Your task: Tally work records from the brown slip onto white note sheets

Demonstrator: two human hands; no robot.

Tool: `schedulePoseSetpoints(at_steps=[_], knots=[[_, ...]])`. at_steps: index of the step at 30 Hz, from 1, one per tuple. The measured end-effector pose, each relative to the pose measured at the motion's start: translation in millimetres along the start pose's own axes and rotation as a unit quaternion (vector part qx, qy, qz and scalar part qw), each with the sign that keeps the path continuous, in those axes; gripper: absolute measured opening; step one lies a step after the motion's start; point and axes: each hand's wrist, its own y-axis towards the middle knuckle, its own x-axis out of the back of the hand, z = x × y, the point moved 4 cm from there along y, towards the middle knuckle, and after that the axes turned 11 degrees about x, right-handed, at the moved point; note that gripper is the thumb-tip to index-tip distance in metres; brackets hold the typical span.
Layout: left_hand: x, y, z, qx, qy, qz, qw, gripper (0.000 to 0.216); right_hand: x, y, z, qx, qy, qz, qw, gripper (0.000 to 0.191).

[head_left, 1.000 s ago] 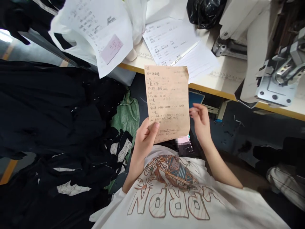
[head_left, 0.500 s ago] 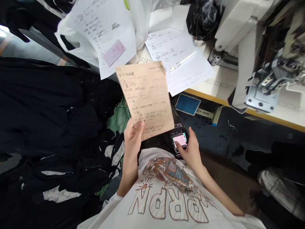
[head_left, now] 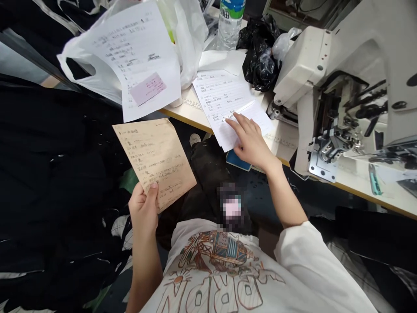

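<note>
My left hand (head_left: pixel 145 206) pinches the lower edge of a tan handwritten sheet (head_left: pixel 156 161), thumb on its face, and holds it tilted over the lap. My right hand (head_left: pixel 250 141) is above the table's front edge, over white lined paper (head_left: pixel 218 93) with handwriting. Its fingers are stretched out and apart, fingertips at a white pen (head_left: pixel 246 107) lying across the paper; I cannot tell whether they touch it. A phone (head_left: pixel 232 208), blurred by pixelation, rests on the dark trousers, with neither hand on it.
An industrial sewing machine (head_left: pixel 325 108) stands on the table's right. Behind the papers are a black plastic bag (head_left: pixel 262 56) and a water bottle (head_left: pixel 230 26). A white plastic bag (head_left: pixel 190 39) and a sheet with a pink note (head_left: pixel 148 89) are left. Dark cloth (head_left: pixel 55 182) is heaped at far left.
My right hand has left the phone and moved up and forward to the pen on the lined paper. The tan sheet, still in my left hand, has shifted left and down in view.
</note>
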Motion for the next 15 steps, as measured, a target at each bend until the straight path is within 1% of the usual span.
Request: schedulePoseSetpoints(at_steps=[3,7,9,11,15], knots=[[-4,3,1,0.011,-0.004,0.006,1.000,0.049,-5,11,-9,0.003,0.001,0.050,0.999,0.086],[-7,7,0,0.010,-0.008,0.013,1.000,0.046,-7,18,-17,0.005,0.011,0.074,0.997,0.086],[-7,8,-1,0.003,-0.002,0.012,1.000,0.045,-7,21,-20,0.016,0.022,0.072,0.997,0.079],[-8,8,-2,-0.002,0.000,0.011,1.000,0.045,-6,25,-24,0.020,0.020,0.056,0.998,0.071],[-9,7,-1,-0.007,-0.002,0.013,1.000,0.042,-9,35,-34,-0.008,-0.043,0.021,0.999,0.071]])
